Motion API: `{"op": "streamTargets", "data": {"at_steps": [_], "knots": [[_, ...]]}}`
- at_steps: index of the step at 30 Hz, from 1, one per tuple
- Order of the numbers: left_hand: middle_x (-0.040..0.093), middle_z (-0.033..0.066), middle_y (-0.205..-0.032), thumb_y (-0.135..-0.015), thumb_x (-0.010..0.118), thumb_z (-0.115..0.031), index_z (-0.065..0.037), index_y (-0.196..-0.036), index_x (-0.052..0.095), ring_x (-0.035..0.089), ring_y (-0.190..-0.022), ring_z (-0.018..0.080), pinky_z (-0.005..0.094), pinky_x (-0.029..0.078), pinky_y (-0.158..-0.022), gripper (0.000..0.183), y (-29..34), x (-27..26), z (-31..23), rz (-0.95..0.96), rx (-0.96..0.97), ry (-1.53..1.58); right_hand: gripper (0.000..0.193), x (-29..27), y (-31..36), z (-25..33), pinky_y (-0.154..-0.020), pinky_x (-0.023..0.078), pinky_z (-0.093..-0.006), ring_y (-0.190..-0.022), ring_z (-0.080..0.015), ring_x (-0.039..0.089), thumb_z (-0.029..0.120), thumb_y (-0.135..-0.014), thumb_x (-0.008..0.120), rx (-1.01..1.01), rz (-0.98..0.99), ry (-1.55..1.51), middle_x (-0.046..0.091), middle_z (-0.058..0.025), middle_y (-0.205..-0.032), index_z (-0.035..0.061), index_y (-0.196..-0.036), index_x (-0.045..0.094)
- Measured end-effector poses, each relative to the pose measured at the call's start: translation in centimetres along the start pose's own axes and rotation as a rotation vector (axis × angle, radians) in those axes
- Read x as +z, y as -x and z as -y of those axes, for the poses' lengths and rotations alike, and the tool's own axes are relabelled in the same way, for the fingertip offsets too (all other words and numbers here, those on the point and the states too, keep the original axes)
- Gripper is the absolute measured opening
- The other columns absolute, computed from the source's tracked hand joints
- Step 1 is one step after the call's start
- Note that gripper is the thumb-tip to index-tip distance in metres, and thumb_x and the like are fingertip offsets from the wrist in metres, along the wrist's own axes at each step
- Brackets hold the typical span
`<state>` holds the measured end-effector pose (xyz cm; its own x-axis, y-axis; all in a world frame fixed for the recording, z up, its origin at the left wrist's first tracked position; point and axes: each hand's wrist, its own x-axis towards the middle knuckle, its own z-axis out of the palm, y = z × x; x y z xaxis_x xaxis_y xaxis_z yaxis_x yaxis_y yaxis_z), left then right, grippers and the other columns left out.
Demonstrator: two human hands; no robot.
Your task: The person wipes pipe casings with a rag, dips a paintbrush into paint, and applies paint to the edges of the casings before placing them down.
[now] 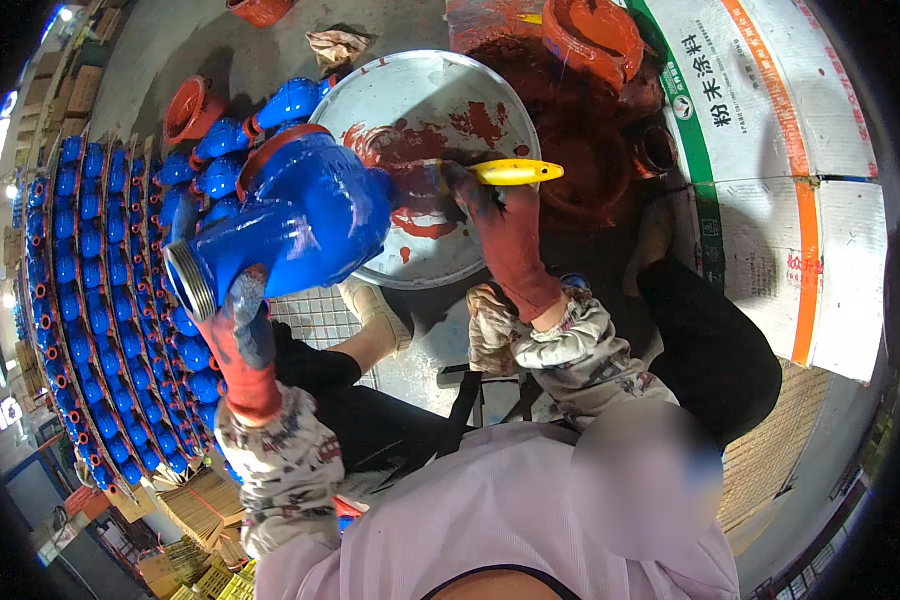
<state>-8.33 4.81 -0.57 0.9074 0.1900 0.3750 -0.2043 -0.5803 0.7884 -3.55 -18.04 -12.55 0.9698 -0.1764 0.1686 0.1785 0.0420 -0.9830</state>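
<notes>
A glossy blue valve body (315, 225) with a threaded metal end and a red-painted rim fills the left middle of the view. My left hand (242, 335), in a red glove with dark stains, is closed round it beside the threaded end, holding it up tilted. In a matching stained red glove, my right hand (500, 225) grips a paintbrush (518, 172) by its yellow handle. The red-wet bristles meet the valve body's right end; exact contact is hard to make out. Beneath both lies a round grey drum top (450, 85) smeared with red paint.
Rows of blue valve bodies (90, 300) with red ends stand on the left. A red paint bucket (595, 40) sits at the far right on a paint-covered floor patch. White cartons (750, 230) wall the right side. Another red bucket (192, 108) stands at the far left.
</notes>
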Motion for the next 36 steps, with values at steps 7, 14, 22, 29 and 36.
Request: {"op": "streamTargets", "data": {"at_steps": [7,14,22,29,36], "knots": [[0.056,0.0143,-0.123,-0.087,0.063,-0.017,0.002,-0.135,0.042,0.056,-0.108,0.0231,0.0382,0.046,-0.096,0.056,-3.9,1.8,1.6,0.021,-0.115,0.355,0.015,0.0,-0.8,-1.3,-0.071,0.048,-0.0267,-0.079,-0.0116,0.061,0.009,-0.09,0.063,0.049,0.017,0.028,0.067,-0.0043,-0.088,-0.0018,-0.099,0.066],[0.06,0.0121,-0.118,-0.097,0.05,-0.028,-0.003,-0.128,0.053,0.058,-0.107,0.0196,0.0358,0.045,-0.096,0.04,-6.0,2.2,3.1,-0.128,-0.407,0.79,0.014,1.5,-0.9,-0.6,-0.07,0.049,-0.0275,-0.074,-0.0133,0.062,0.006,-0.088,0.064,-0.059,-0.016,0.142,0.068,-0.0052,-0.083,-0.0029,-0.099,0.066],[0.06,0.0116,-0.119,-0.094,0.055,-0.022,-0.006,-0.117,0.056,0.056,-0.11,0.0245,0.0427,0.041,-0.101,0.028,-7.8,0.8,5.0,0.05,-0.389,1.153,0.013,2.8,-0.4,-0.1,-0.068,0.051,-0.0327,-0.073,-0.0216,0.067,0.007,-0.084,0.067,-0.136,-0.143,0.141,0.069,-0.0113,-0.083,-0.0007,-0.095,0.065],[0.063,0.0133,-0.117,-0.094,0.054,-0.025,-0.004,-0.118,0.059,0.058,-0.111,0.0272,0.0441,0.044,-0.099,0.033,-10.2,-1.3,8.3,0.343,-0.417,1.237,0.018,3.8,0.4,-0.2,-0.069,0.051,-0.032,-0.074,-0.0193,0.066,0.006,-0.083,0.067,-0.083,-0.193,-0.038,0.068,-0.0085,-0.084,-0.0004,-0.099,0.063],[0.06,0.014,-0.124,-0.098,0.048,-0.03,-0.004,-0.127,0.055,0.06,-0.108,0.0244,0.0419,0.047,-0.095,0.04,-10.4,0.0,7.8,0.29,-0.266,0.901,0.024,3.8,1.2,-1.9,-0.074,0.05,-0.0322,-0.078,-0.019,0.065,0.008,-0.082,0.07,-0.134,-0.203,0.055,0.067,-0.0094,-0.089,0.0014,-0.103,0.06]]}}
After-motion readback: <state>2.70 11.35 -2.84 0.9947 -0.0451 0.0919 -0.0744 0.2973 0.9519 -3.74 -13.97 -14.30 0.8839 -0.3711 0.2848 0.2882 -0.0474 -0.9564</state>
